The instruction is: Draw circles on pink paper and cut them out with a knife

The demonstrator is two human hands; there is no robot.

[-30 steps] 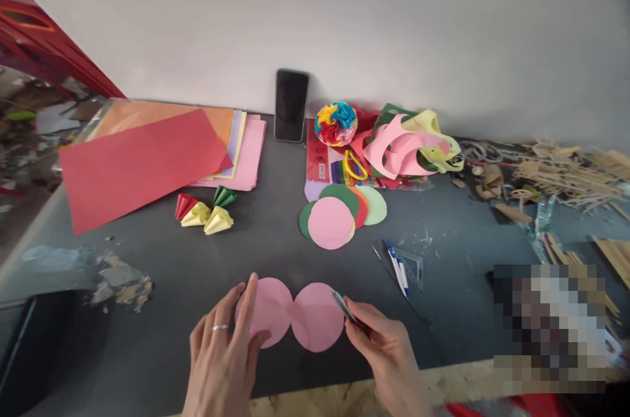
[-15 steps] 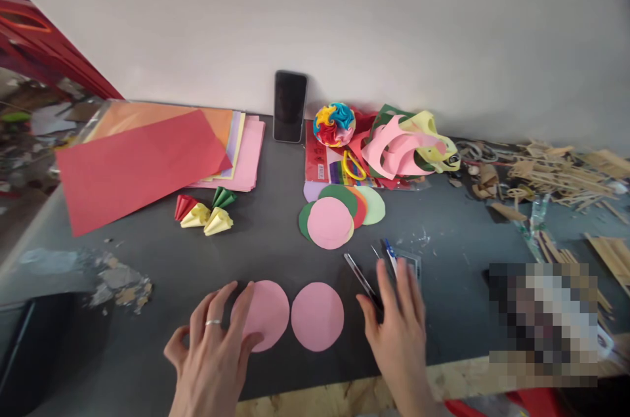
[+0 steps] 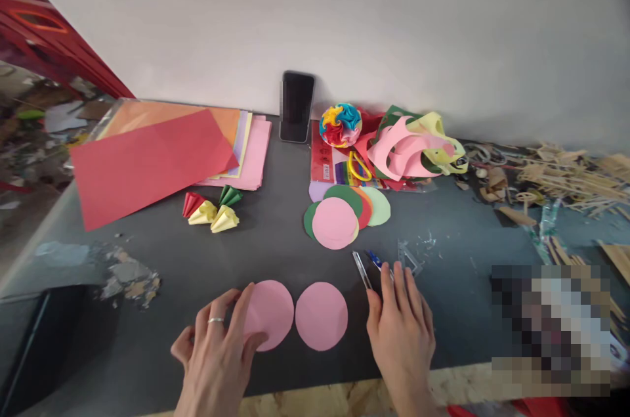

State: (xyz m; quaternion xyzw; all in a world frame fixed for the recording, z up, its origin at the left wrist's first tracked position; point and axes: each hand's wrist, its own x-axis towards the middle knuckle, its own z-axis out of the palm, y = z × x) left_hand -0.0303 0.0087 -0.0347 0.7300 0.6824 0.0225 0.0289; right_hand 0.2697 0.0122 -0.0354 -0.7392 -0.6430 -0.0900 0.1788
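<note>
Head view: two pink paper circles lie side by side near the table's front edge, the left pink circle (image 3: 270, 313) under the spread fingertips of the left hand (image 3: 216, 351), the right pink circle (image 3: 321, 315) lying free. The right hand (image 3: 401, 331) lies flat and open over the scissors (image 3: 363, 270) beside the compass (image 3: 377, 261). A careless sweep could skid the loose circle or snag a finger on the compass.
</note>
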